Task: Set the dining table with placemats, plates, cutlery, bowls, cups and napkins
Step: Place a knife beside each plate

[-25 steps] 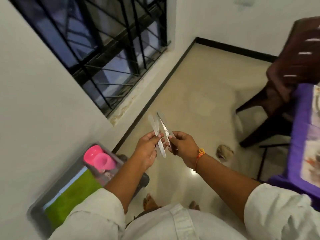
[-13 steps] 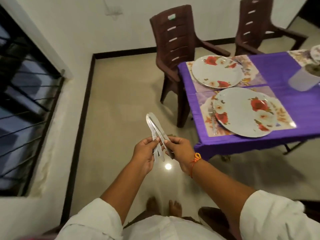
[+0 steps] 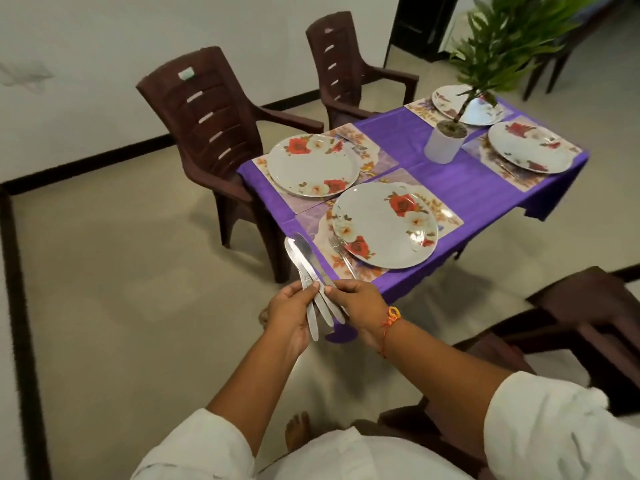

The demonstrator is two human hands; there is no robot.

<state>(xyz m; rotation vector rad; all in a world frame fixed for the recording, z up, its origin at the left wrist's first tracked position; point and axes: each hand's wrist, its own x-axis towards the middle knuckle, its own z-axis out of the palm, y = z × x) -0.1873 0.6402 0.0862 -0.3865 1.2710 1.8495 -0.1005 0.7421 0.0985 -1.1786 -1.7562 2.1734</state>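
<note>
My left hand (image 3: 291,313) and my right hand (image 3: 360,303) both grip a small bunch of steel table knives (image 3: 306,263), blades pointing up and away, just short of the table's near corner. The table wears a purple cloth (image 3: 446,185) with several floral placemats (image 3: 446,213), each carrying a white plate with red flowers. The nearest plate (image 3: 382,225) has a fork (image 3: 341,252) lying on the mat at its left. A second plate (image 3: 313,164) sits behind it, and two more (image 3: 531,150) are at the far end.
A white pot with a green plant (image 3: 445,142) stands mid-table. Brown plastic chairs stand at the table's left side (image 3: 211,133) and further back (image 3: 343,67); another brown chair (image 3: 588,323) is close on my right. Beige floor lies to the left.
The view has swung from the window wall and floor crate round to the table, which is now closer. Both hands still hold the knives, their blades now fanned less.
</note>
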